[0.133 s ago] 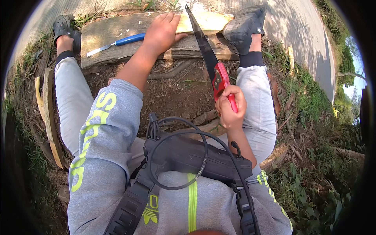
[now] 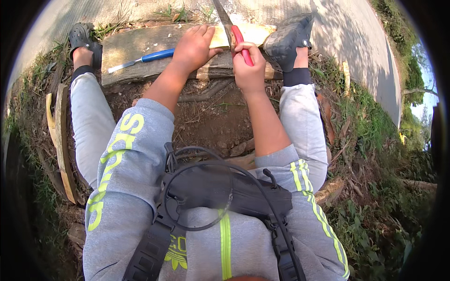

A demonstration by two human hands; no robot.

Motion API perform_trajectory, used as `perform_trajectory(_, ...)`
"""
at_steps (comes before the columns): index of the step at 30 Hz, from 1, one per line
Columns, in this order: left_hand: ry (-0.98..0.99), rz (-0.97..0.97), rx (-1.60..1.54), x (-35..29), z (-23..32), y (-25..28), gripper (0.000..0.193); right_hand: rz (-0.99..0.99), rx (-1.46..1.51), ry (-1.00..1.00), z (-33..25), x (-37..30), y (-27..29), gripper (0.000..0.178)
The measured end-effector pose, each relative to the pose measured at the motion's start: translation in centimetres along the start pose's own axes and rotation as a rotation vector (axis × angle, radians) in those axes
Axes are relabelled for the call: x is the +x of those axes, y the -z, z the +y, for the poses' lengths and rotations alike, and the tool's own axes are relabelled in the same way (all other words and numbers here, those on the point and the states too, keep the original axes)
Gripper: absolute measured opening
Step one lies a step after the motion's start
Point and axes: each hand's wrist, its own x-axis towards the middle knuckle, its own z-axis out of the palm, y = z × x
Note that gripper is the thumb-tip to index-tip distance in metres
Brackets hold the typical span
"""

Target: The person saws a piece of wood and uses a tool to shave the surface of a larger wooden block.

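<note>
A handsaw (image 2: 242, 42) with a red handle and dark blade is gripped in my right hand (image 2: 248, 67). Its blade (image 2: 223, 16) crosses the sunlit right part of a wooden plank (image 2: 159, 40) and points away from me. My left hand (image 2: 192, 46) lies on the plank just left of the saw, palm down, fingers stretched forward and thumb toward the blade. Beside my left wrist, a blue-handled chisel (image 2: 157, 55) rests on the plank with its metal end to the left. Whether the saw's teeth sit in a cut is too small to tell.
My feet in dark clogs flank the plank; the right clog (image 2: 288, 44) is against its right end. Long wood strips (image 2: 62, 140) lie at the left. Bare soil (image 2: 206, 117) is between my legs, and a paved path (image 2: 347, 51) runs beyond. A black cable (image 2: 187, 161) loops at my chest.
My right hand has pushed the saw forward, away from me and slightly left, so its handle is now over the plank. My left hand stays on the plank.
</note>
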Motion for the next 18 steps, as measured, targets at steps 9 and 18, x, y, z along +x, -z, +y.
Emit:
perform_trajectory(9, 0.015, 0.027, -0.005, -1.1, -0.5, -0.5, 0.07, -0.05, 0.133, -0.279, -5.0, -17.0, 9.7, 0.018)
perform_trajectory(18, -0.037, 0.021, -0.031, 0.4, -0.8, -0.6, 0.073, -0.005, 0.147, -0.096, 0.7, 1.8, -0.2, 0.015)
